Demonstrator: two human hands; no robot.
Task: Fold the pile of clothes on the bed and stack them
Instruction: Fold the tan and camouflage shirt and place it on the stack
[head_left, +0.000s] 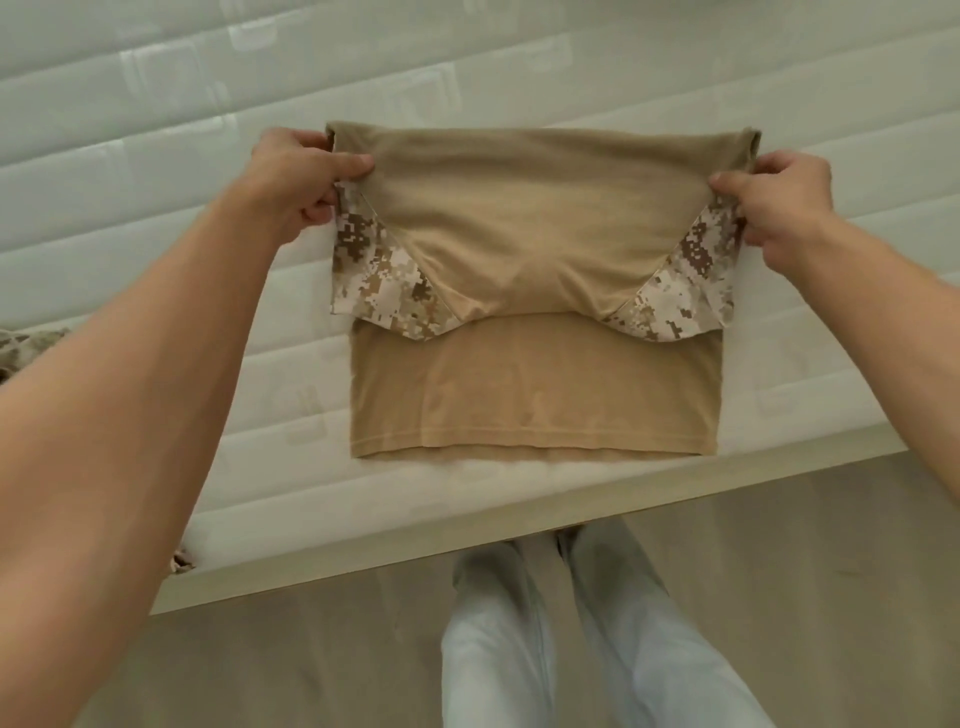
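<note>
Tan shirt (530, 395) mid-fold on bed (130, 171): left hand (301, 179), right hand (774, 197) pinching folded top corners. Probably next: bring fold down to hem, stack.

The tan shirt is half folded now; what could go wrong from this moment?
The left hand and right hand pinch only the tan shirt at its upper corners, so the tucked camouflage sleeves may slip out. Its hem lies near the mattress edge; it might slide off.
</note>
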